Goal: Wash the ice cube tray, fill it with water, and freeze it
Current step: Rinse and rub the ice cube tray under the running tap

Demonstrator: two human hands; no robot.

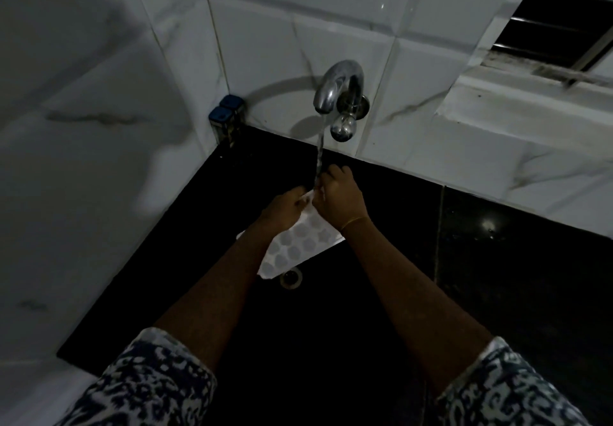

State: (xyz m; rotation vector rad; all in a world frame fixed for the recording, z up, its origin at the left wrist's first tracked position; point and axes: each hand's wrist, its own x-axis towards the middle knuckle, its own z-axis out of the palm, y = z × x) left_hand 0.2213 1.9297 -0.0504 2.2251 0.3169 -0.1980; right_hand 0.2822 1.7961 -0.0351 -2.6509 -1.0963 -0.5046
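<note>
Under the running tap (335, 93), over the dark sink (381, 293), both hands grip the white ice cube tray (298, 248) (tilted, far end in the stream): left hand (284, 206) and right hand (340, 198) clamped on its top edge.

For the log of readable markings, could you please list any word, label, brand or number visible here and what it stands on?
None can be read.
Tray: white, plain cups, no print shows.
Tap: bare chrome, no brand visible.
Two blue-lidded containers in the corner: too dark and small to tell whether they bear any label.
</note>
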